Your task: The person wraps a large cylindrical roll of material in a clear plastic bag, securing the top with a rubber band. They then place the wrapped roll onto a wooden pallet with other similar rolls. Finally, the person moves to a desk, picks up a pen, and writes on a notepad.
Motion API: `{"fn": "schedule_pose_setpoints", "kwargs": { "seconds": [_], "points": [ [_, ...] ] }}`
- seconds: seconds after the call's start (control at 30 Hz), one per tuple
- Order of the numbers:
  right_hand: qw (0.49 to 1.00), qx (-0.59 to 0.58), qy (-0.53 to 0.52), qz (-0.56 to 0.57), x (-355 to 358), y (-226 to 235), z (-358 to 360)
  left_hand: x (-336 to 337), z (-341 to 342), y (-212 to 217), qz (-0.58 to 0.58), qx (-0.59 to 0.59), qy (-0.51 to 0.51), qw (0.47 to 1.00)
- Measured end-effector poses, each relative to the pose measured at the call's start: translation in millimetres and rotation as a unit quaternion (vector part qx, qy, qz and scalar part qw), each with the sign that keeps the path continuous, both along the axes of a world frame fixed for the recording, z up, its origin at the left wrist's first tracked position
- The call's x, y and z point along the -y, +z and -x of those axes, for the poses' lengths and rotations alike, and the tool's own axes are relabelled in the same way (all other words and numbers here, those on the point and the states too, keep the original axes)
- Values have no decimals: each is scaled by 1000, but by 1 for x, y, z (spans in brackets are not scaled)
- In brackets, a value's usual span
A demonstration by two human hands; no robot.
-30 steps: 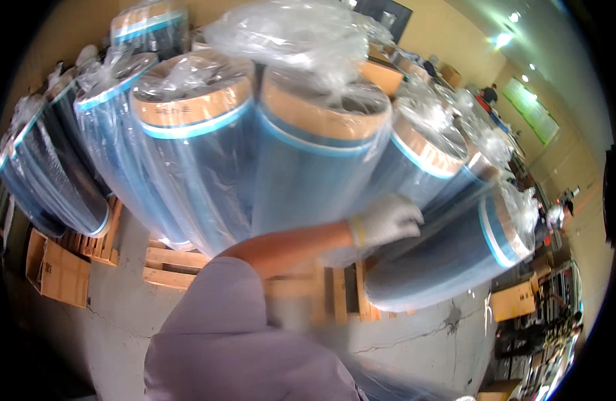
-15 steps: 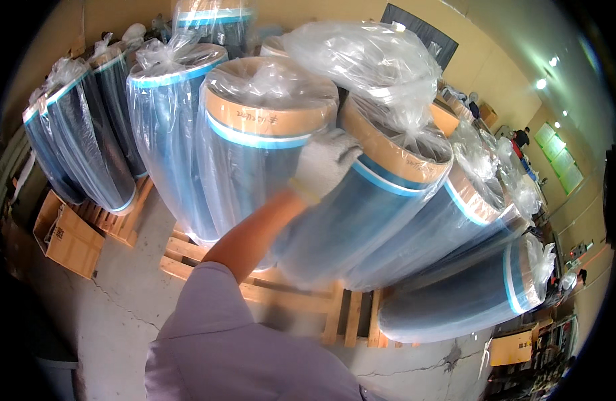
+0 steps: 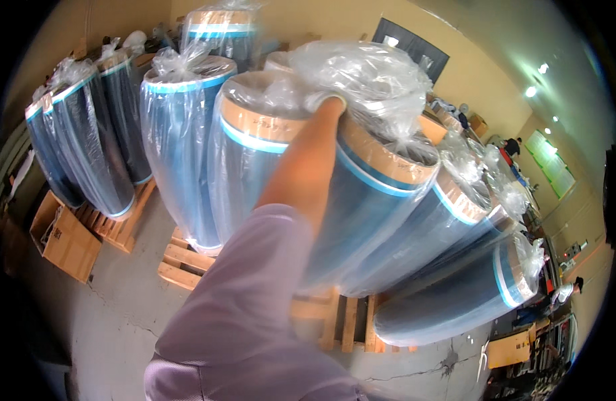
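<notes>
My left arm, in a grey-purple sleeve, stretches up and away across the rolls. My left hand (image 3: 316, 100), in a pale work glove, is mostly hidden beyond the wrist. It is near the puffed clear plastic wrap (image 3: 361, 70) atop the tilted dark blue roll (image 3: 361, 210); whether it grips the plastic cannot be seen. Just left of the forearm stands another wrapped roll (image 3: 254, 123), with a brown cardboard-coloured upper band and a light-blue stripe. My right hand is out of view.
More wrapped rolls (image 3: 181, 147) stand on wooden pallets (image 3: 181, 264), some leaning right. An open cardboard box (image 3: 70, 244) sits on the cracked concrete floor at left. Another carton (image 3: 510, 349) lies at lower right. A person (image 3: 510, 148) is in the far right background.
My left hand has moved up and farther away, from beside the tilted roll's upper side to the plastic at its top. My arm has straightened.
</notes>
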State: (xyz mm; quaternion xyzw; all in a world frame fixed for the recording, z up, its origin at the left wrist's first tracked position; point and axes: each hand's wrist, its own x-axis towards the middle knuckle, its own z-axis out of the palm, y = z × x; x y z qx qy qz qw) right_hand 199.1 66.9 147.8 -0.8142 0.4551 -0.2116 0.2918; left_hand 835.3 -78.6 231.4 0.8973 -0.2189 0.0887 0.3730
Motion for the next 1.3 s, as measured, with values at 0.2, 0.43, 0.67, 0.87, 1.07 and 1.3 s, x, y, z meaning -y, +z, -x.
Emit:
{"fn": "schedule_pose_setpoints", "kwargs": {
  "seconds": [0.2,0.43,0.67,0.87,1.07,1.3],
  "points": [
    [999,-12,-39,-4,-2,7,39,-13,-18,22,30,-69,-55,996],
    [981,-41,-190,9,-25,33,154,-47,271,-5,401,196,-295,845],
    [960,-56,-273,-35,-79,45,282,-33,437,-54,307,-20,-706,638],
    [926,39,-374,-24,-139,1,378,-19,594,-62,224,-58,-853,468],
    [805,-304,-471,196,-140,-62,408,-36,733,-70,158,-151,-938,269],
    [818,-47,-501,280,-139,-26,381,-80,829,-81,56,-184,-962,196]
  ]
}}
